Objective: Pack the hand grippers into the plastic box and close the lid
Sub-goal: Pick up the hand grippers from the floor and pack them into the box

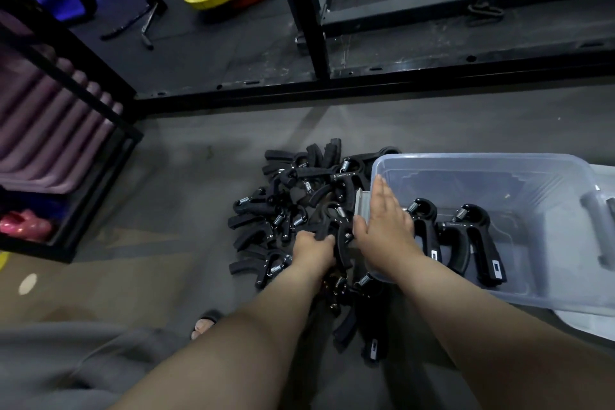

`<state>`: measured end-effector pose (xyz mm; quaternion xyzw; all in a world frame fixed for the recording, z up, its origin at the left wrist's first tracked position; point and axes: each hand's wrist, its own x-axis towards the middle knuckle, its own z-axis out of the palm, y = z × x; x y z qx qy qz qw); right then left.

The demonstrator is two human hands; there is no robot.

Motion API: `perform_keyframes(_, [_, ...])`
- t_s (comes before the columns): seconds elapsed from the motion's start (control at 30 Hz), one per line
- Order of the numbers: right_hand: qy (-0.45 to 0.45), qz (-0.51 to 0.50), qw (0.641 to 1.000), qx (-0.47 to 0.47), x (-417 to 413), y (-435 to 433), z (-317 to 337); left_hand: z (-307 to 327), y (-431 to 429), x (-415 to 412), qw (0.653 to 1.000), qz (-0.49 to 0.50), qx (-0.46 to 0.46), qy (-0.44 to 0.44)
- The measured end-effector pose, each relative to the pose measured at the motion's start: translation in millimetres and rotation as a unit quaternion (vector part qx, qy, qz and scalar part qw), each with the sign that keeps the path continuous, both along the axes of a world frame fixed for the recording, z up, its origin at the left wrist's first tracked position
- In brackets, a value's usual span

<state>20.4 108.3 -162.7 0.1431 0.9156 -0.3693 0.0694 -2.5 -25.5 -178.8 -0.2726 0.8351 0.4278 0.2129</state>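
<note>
Left hand [314, 248] curled on a gripper [342, 245] in the pile [283, 210], right hand [386, 226] flat, empty, at the box [499, 158] rim. We'd worry tangled springs drag neighbours up and they drop

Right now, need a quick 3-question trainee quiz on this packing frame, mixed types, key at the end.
1. Multiple choice: how many hand grippers show inside the plastic box? A) none B) two C) five
2. True or false: the left hand is open and holds nothing.
3. Fill in: the right hand, fingers straight, is over the box's ____ rim, next to the pile of unpacked grippers.
Key: 1 B. 2 false, it grips a hand gripper in the pile. 3 left.
</note>
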Motion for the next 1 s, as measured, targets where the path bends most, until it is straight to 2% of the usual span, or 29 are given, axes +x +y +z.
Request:
perform_keyframes(0.07, [-0.005, 0.005, 1.000, 0.007, -0.1, 0.9, 2.6, 5.7, -5.9, -4.3, 0.997, 0.049, 0.050, 0.029])
perform_keyframes(0.23, [-0.028, 0.025, 0.999, 0.034, 0.1, 5.6, 13.7, 33.3, -27.2, -12.8, 0.991, -0.007, 0.010, 0.131])
perform_keyframes(0.4, [-0.032, 0.043, 0.997, 0.050, 10.2, 9.2, 19.2, 64.3, -34.9, -5.8, 0.984, 0.013, 0.071, 0.166])
perform_keyframes(0.6, [0.002, 0.026, 0.999, 0.034, 14.5, 10.8, 37.0, 90.5, -20.4, 14.2, 0.941, -0.027, -0.061, 0.332])
perform_keyframes(0.67, [0.025, 0.018, 0.999, -0.031, 13.6, 10.6, 45.9, 93.2, -12.4, 19.5, 0.917, -0.061, -0.085, 0.384])
perform_keyframes(0.7, [0.021, 0.003, 0.994, -0.109, 13.7, 9.5, 52.6, 94.4, -6.9, 22.9, 0.906, -0.085, -0.097, 0.404])
perform_keyframes(0.77, [0.003, -0.030, 0.955, -0.296, 11.8, 4.0, 64.4, 93.1, 7.2, 32.6, 0.885, -0.145, -0.123, 0.425])
perform_keyframes(0.8, [0.003, -0.038, 0.934, -0.356, 9.2, 1.5, 68.2, 91.1, 14.6, 39.0, 0.878, -0.177, -0.127, 0.427])
perform_keyframes(0.9, [0.017, -0.080, 0.910, -0.406, 6.8, 2.6, 81.5, 87.6, 33.6, 56.9, 0.866, -0.284, -0.091, 0.401])
perform_keyframes(1.0, [0.037, -0.130, 0.899, -0.416, 9.2, 19.0, 81.1, 88.1, 40.6, 65.8, 0.816, -0.399, -0.099, 0.406])
